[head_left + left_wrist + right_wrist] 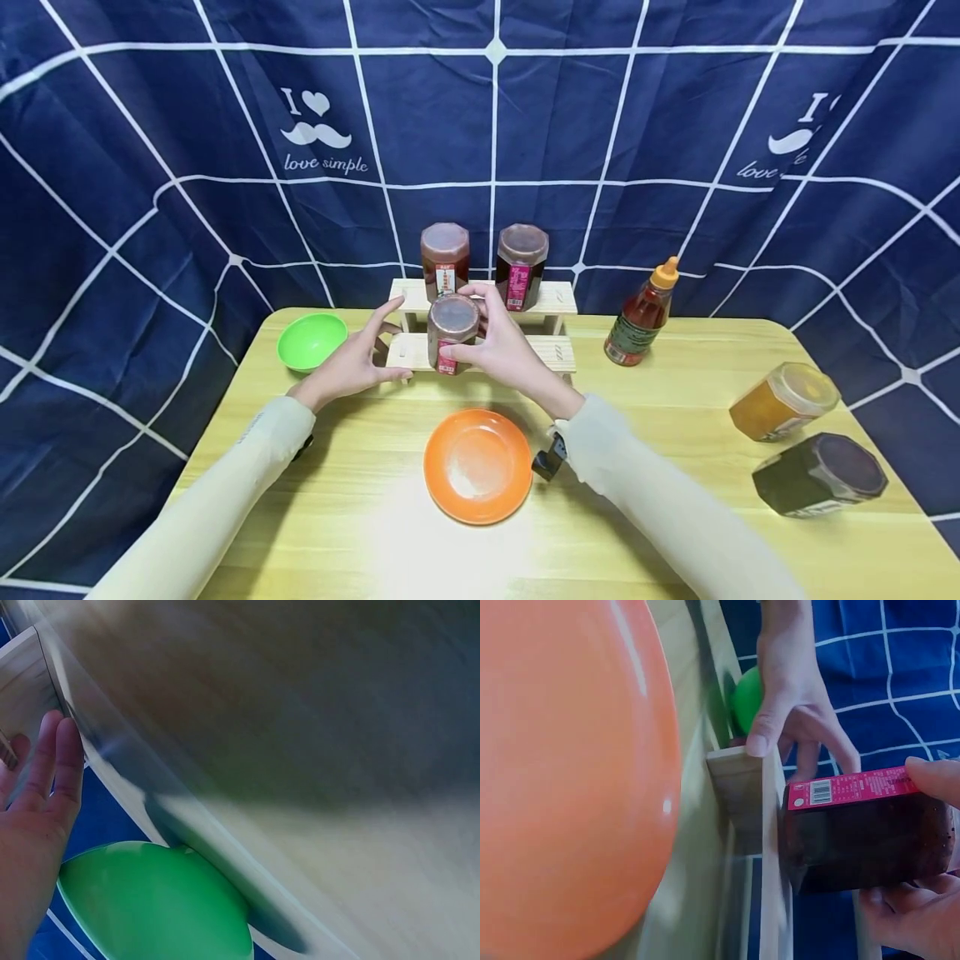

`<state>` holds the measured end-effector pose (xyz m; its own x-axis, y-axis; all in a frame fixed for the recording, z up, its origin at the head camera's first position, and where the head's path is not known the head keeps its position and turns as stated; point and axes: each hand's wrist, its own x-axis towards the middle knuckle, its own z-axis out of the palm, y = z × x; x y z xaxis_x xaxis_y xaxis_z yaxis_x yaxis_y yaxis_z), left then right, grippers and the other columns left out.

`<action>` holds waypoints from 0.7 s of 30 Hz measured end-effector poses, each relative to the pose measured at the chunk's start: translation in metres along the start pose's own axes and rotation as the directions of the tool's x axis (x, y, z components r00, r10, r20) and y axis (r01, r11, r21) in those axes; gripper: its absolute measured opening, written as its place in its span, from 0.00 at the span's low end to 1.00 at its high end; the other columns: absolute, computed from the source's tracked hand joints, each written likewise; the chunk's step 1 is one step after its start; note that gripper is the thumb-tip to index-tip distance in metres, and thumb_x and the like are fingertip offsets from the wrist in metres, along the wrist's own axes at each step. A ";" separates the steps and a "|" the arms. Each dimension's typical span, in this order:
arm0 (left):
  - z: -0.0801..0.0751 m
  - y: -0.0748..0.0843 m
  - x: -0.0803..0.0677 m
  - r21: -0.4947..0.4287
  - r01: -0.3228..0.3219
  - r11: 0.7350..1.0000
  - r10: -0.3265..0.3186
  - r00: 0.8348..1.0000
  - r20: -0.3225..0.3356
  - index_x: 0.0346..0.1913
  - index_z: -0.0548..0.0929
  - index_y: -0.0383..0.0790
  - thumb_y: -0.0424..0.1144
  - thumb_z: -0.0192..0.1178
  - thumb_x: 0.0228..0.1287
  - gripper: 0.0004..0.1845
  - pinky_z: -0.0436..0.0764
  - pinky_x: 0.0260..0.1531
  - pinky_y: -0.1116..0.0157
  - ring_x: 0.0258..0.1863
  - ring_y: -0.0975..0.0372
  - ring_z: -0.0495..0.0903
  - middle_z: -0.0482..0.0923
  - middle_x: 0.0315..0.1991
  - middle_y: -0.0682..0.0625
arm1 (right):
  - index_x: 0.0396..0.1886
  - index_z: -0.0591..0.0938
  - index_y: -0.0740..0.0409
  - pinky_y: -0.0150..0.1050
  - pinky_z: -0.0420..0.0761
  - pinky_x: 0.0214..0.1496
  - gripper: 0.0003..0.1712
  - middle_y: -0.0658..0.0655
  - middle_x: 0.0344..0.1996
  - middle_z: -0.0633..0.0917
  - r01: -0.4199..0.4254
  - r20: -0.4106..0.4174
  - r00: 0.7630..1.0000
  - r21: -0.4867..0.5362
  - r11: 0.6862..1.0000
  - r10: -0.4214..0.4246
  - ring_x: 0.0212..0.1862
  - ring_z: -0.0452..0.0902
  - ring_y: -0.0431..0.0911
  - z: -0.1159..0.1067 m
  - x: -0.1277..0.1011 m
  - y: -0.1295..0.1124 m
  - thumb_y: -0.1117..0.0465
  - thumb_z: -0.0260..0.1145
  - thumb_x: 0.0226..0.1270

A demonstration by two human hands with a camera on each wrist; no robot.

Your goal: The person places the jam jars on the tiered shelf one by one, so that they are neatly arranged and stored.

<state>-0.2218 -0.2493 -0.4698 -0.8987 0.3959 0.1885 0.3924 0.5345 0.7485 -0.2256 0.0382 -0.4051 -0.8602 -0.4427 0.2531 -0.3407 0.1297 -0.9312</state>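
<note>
My right hand grips a dark jar with a red label, standing on the lower step of a small wooden rack. In the right wrist view its thumb and fingers wrap the jar from both sides. My left hand rests against the rack's left end, thumb on the step's front edge, fingers fairly straight. Two similar jars stand on the upper step.
An orange plate lies on the wooden table just in front of the rack. A green bowl sits at the left, a sauce bottle at the right. Two jars, amber and dark, lie tipped near the right edge.
</note>
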 end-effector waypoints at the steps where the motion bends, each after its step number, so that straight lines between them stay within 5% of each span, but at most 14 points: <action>1: 0.000 0.001 0.000 0.000 0.001 1.000 -0.001 1.000 0.001 0.89 0.49 0.57 0.37 0.86 0.58 0.66 0.84 0.47 0.48 0.44 0.50 0.88 0.83 0.63 0.37 | 0.73 0.65 0.56 0.50 0.77 0.68 0.48 0.60 0.61 0.85 0.001 0.004 1.000 0.004 1.000 -0.001 0.62 0.83 0.52 0.002 0.002 0.001 0.75 0.83 0.59; 14: 0.000 0.001 -0.001 0.007 -0.002 1.000 0.002 1.000 0.003 0.89 0.49 0.56 0.35 0.86 0.58 0.65 0.84 0.48 0.46 0.42 0.52 0.88 0.84 0.61 0.38 | 0.77 0.71 0.56 0.43 0.79 0.68 0.49 0.62 0.68 0.70 0.001 -0.052 0.999 -0.087 0.996 -0.006 0.65 0.75 0.52 0.023 0.015 0.007 0.69 0.87 0.58; 21: 0.000 0.000 0.000 0.020 -0.003 1.000 0.003 1.000 0.002 0.89 0.48 0.58 0.35 0.86 0.58 0.66 0.85 0.48 0.48 0.42 0.54 0.88 0.84 0.60 0.41 | 0.78 0.73 0.52 0.43 0.80 0.67 0.50 0.62 0.67 0.72 0.015 -0.076 0.997 -0.166 0.986 -0.028 0.65 0.74 0.51 0.028 0.017 0.007 0.64 0.88 0.59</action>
<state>-0.2219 -0.2492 -0.4695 -0.8969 0.3994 0.1897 0.3993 0.5477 0.7353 -0.2318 0.0071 -0.4149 -0.8765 -0.3777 0.2983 -0.4122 0.2688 -0.8706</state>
